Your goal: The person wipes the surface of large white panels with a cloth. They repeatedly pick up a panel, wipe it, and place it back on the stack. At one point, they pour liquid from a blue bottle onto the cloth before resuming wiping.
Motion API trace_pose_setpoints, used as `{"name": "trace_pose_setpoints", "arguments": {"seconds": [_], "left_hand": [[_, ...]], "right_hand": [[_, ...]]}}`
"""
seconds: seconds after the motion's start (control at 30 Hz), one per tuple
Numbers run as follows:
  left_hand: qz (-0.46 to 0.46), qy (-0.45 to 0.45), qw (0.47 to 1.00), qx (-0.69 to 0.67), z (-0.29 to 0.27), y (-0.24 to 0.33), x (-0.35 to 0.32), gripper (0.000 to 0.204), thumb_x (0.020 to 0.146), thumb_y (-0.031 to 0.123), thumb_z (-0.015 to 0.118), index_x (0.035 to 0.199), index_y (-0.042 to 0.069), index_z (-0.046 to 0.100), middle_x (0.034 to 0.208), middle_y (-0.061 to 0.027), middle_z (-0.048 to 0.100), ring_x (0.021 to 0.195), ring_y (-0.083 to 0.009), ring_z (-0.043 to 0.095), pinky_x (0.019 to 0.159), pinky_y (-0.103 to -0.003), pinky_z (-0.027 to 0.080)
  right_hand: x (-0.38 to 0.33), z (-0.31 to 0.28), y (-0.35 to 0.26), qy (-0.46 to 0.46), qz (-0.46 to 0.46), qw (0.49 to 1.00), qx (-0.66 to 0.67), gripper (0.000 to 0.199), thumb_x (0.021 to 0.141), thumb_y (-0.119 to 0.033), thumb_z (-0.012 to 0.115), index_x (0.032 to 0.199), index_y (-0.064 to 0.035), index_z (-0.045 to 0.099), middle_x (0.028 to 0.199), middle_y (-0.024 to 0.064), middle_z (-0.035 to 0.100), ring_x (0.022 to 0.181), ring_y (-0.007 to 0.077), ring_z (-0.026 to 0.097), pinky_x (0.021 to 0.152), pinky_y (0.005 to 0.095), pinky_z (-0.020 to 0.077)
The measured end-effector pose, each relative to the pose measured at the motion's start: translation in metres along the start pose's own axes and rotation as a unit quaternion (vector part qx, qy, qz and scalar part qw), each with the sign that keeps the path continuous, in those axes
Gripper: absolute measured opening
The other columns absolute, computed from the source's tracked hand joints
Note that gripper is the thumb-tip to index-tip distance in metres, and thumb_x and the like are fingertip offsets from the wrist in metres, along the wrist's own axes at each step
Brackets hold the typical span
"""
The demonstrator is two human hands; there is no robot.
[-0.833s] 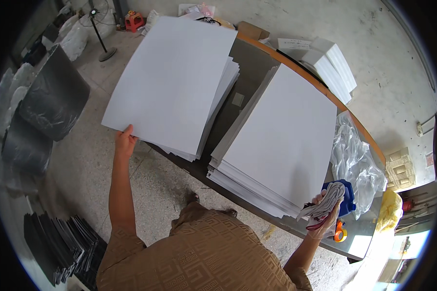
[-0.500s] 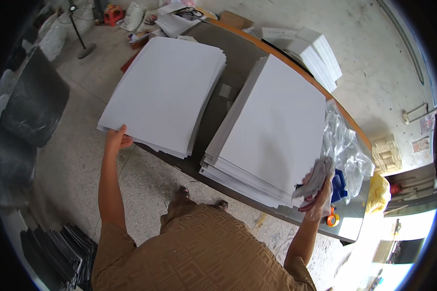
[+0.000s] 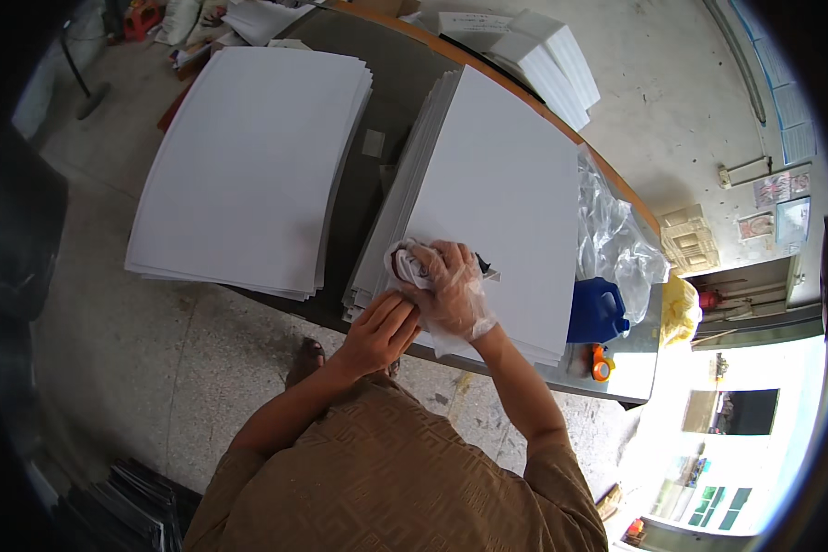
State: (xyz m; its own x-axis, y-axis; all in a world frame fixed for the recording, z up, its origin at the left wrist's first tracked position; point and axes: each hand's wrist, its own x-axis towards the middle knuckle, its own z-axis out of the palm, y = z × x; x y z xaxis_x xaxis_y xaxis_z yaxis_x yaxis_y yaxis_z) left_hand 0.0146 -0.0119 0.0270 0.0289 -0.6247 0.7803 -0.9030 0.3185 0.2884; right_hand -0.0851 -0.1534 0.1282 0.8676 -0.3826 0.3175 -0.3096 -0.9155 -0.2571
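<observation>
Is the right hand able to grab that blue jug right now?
Probably not while it's full: the right hand holds a bunched-up cloth. The blue jug looks near enough, though, and only the flat stack of white sheets lies between, so nothing tall seems to block the way.

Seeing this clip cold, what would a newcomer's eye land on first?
A left stack and right stack of white sheets dominate the dark table. Over the right one's near edge, the clear-gloved right hand grips a bundled cloth, the left hand close beside it. Farther right, a blue jug adds bold colour.
</observation>
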Motion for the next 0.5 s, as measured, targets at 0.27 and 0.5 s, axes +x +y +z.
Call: {"name": "trace_pose_setpoints", "arguments": {"seconds": [0.27, 0.5], "left_hand": [[0.038, 0.039, 0.998, -0.025, 0.018, -0.014, -0.009, 0.028, 0.081, 0.029, 0.074, 0.099, 0.009, 0.068, 0.112, -0.0078, 0.058, 0.107, -0.0257, 0.056, 0.093, -0.043, 0.047], [0.021, 0.071, 0.997, -0.017, 0.03, -0.013, -0.004, 0.024, 0.085, 0.034, 0.068, 0.096, 0.013, 0.067, 0.104, -0.0028, 0.057, 0.099, -0.0194, 0.057, 0.084, -0.035, 0.048]], "right_hand": [[-0.003, 0.006, 0.004, -0.032, -0.022, 0.999, -0.01, 0.056, 0.074, -0.031, 0.08, 0.123, -0.0111, 0.059, 0.109, 0.0188, 0.054, 0.097, 0.0373, 0.055, 0.079, 0.0499, 0.0472], [0.069, 0.016, 0.093, -0.056, 0.03, 0.997, -0.048, 0.054, 0.08, -0.025, 0.077, 0.128, -0.0131, 0.055, 0.115, 0.021, 0.053, 0.108, 0.0408, 0.053, 0.091, 0.052, 0.0471]]}}
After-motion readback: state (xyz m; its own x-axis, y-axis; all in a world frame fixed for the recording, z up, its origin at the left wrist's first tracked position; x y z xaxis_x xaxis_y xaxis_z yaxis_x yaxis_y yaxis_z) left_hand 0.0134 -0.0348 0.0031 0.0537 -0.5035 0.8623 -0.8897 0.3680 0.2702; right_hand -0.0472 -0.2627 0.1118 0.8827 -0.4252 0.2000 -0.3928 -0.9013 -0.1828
